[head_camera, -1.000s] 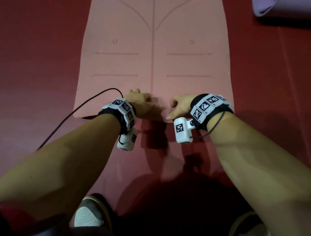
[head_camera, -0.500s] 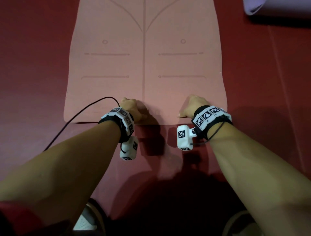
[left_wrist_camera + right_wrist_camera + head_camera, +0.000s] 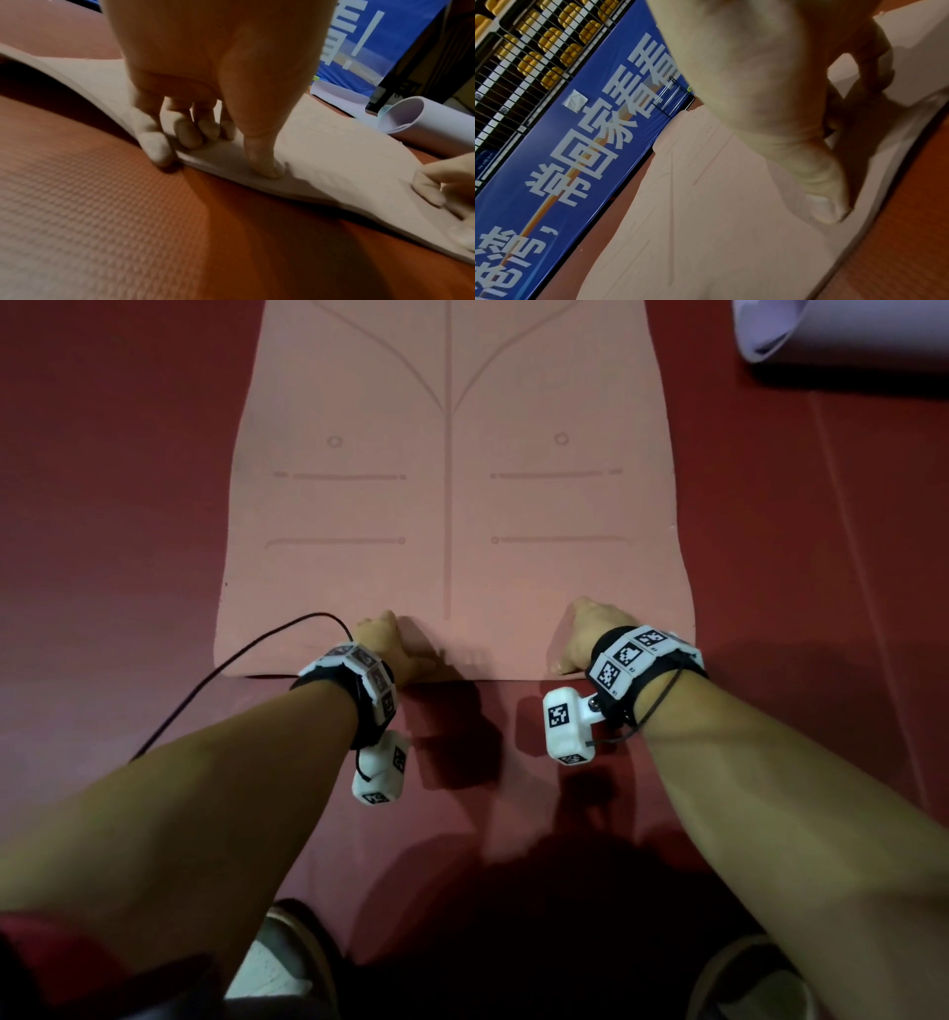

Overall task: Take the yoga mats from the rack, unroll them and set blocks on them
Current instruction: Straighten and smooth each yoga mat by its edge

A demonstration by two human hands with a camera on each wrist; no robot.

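Observation:
A pink yoga mat [image 3: 452, 505] lies unrolled on the red floor, its near edge just ahead of my wrists. My left hand [image 3: 390, 644] holds that edge left of the centre line. In the left wrist view its thumb [image 3: 264, 162] presses on top of the mat [image 3: 334, 162] and the curled fingers [image 3: 154, 146] hook the rim. My right hand [image 3: 580, 634] grips the same edge further right. There the thumb [image 3: 821, 182] lies flat on the mat [image 3: 706, 223] and the fingers curl at the rim. No blocks are in view.
A rolled pale purple mat [image 3: 821, 331] lies on the floor at the far right, also in the left wrist view [image 3: 411, 117]. A black cable [image 3: 231, 665] crosses the pink mat's near left corner. My shoes [image 3: 277, 963] stand below. A blue banner [image 3: 564, 142] lines the far wall.
My hands have slid apart along the mat's near edge from close to the centre line. The right one has gone further right, and the edge now lies straighter.

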